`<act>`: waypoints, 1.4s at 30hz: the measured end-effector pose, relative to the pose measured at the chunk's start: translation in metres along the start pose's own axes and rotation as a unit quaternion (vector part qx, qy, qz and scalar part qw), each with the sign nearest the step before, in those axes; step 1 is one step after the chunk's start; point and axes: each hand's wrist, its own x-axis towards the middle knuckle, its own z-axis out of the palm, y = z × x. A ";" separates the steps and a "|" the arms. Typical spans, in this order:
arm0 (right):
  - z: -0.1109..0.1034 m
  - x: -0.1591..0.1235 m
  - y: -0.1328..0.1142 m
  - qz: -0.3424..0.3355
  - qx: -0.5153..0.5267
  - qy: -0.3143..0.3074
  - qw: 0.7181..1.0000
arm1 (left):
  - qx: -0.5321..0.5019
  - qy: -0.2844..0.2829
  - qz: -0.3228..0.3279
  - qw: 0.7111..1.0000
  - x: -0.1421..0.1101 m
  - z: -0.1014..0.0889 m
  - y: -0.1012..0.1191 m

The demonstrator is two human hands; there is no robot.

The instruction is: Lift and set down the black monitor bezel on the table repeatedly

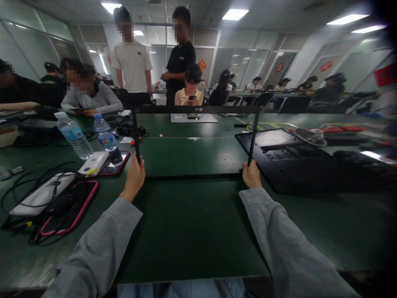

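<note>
A thin black rectangular screen bezel (173, 109) stands upright in front of me, its middle open so that the green table shows through. Fingers of my left hand (134, 178) are closed round its left side, near the lower corner. On the opposite side, my right hand (252, 174) grips the right edge at about the same height. The bezel's bottom strip runs just above the tabletop; whether it touches the table I cannot tell. A small light logo marks the middle of its top strip.
On the left are water bottles (74, 134), a white power bank (94, 162), phones (115, 162) and tangled black cables (46, 194). Black laptop casing parts (288, 155) lie to the right on the green table (192, 231). Several people sit or stand beyond it.
</note>
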 end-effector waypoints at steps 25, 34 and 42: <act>0.005 -0.003 0.000 0.014 -0.040 -0.066 0.997 | 0.181 -0.082 -0.012 0.980 -0.007 0.010 -0.035; -0.023 -0.003 -0.041 0.009 0.005 0.084 0.996 | 0.061 0.097 0.035 0.993 0.004 -0.010 0.010; -0.026 -0.004 -0.044 0.056 0.026 0.094 0.994 | -0.052 0.074 0.034 0.995 0.001 -0.010 0.016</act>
